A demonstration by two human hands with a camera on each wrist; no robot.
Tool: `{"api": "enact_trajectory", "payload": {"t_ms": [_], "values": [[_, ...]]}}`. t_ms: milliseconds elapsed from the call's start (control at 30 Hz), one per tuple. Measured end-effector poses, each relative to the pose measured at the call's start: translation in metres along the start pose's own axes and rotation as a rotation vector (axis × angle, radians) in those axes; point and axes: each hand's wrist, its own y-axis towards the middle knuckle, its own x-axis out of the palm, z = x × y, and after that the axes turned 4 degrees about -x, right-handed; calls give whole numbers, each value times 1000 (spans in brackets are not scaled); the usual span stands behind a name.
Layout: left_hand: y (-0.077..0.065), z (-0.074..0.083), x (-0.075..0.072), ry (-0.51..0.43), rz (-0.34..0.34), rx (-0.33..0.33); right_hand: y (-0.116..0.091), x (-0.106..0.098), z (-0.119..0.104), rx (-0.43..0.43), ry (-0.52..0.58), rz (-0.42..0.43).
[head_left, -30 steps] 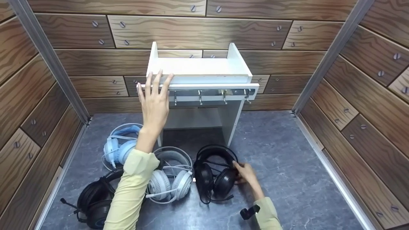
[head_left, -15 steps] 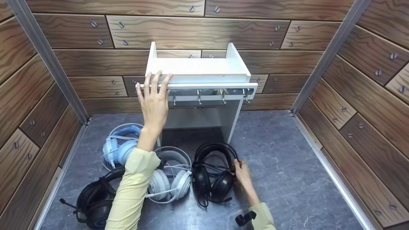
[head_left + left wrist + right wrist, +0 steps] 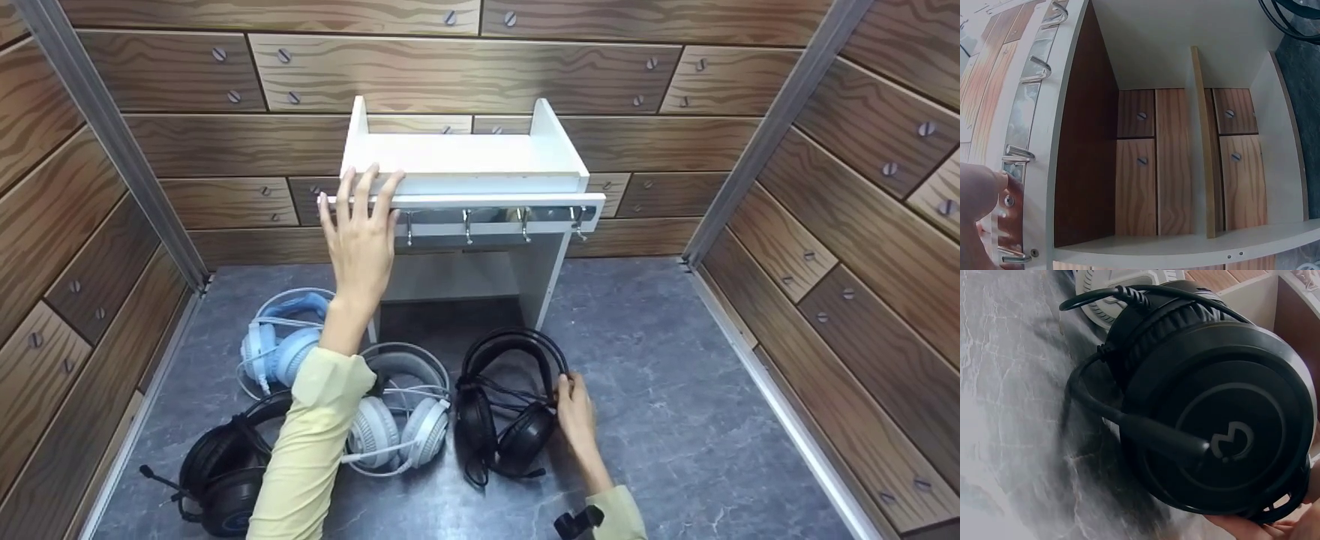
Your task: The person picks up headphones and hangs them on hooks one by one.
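A black headset (image 3: pixel 517 420) with a folded cable stands in front of the white hook rack (image 3: pixel 555 292). My right hand (image 3: pixel 577 416) grips its headband on the right side. The right wrist view shows its round earcup (image 3: pixel 1230 422) and microphone boom, with fingertips under the cup's edge. My left hand (image 3: pixel 358 251) rests on the left end of the rack's hook rail (image 3: pixel 495 217), fingers straight and spread over the top. In the left wrist view part of that hand lies beside the metal hooks (image 3: pixel 1019 152).
A white headset (image 3: pixel 397 427) lies left of the held one. Farther left are a light blue headset (image 3: pixel 281 345) and another black headset (image 3: pixel 225 480), partly behind the left sleeve. Wood-patterned walls (image 3: pixel 465 71) enclose the grey marbled floor (image 3: pixel 675 390).
The right hand has tilted the black headset's band upward, and the band has shifted slightly away and to the right. The left hand stays on the rail.
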Motion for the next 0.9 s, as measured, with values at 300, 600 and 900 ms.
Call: {"api": "enact_trajectory", "payload": {"t_ms": [300,600,900], "values": [[1,0,-1,5,-9,3,-1,-16,1,-73,43,65],[1,0,-1,3,-9,-2,-1,-25,0,-132,77,192],[1,1,-1,-9,-2,3,4,-38,-9,-157,88,272]]}}
